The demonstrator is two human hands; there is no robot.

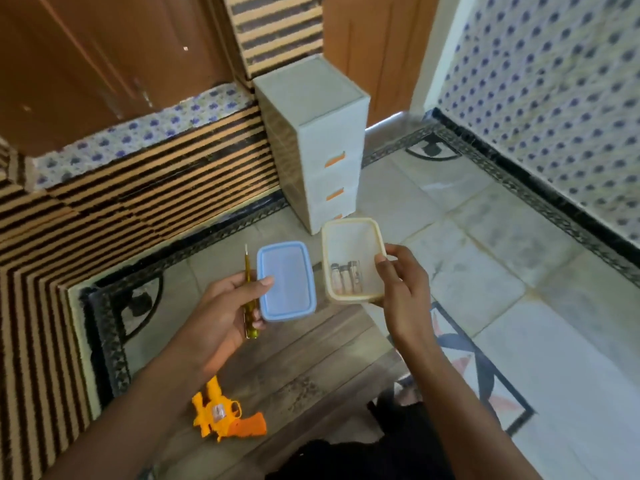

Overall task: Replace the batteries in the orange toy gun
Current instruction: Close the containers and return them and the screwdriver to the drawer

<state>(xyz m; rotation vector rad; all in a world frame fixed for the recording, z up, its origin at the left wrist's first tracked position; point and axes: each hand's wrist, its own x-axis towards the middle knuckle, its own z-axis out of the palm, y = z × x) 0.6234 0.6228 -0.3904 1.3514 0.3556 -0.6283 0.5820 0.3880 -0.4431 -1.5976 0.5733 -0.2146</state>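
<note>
I count one orange plastic toy gun [225, 414], one yellow-handled screwdriver [248, 271], one blue rectangular plastic lid [287, 282], one cream rectangular plastic tub [349, 223], and what look like three cylindrical batteries [346, 278], though they are blurred.

The tub is open and tilted towards me. The batteries lie side by side against its near end wall, and I see nothing else in it. The lid is off the tub and sits just beside it on the left, apart from it.

My view of the left hand [221, 306] shows it palm-up, curled round two things at once. The thumb [265, 281] presses on the lid's left edge, and the screwdriver is trapped between the lid and the palm with its tip pointing away.

The right hand [405, 289] grips the tub's right wall, with the thumb hooked over the rim and the fingers wrapped behind. The batteries lie just beside that thumb, inside the tub.

The toy gun lies on its side on the grey wooden table [311, 358], below the left forearm and well apart from both hands, with its grip pointing right.

A white plastic drawer tower [325, 133] with three orange handles stands on the tiled floor beyond.
</note>
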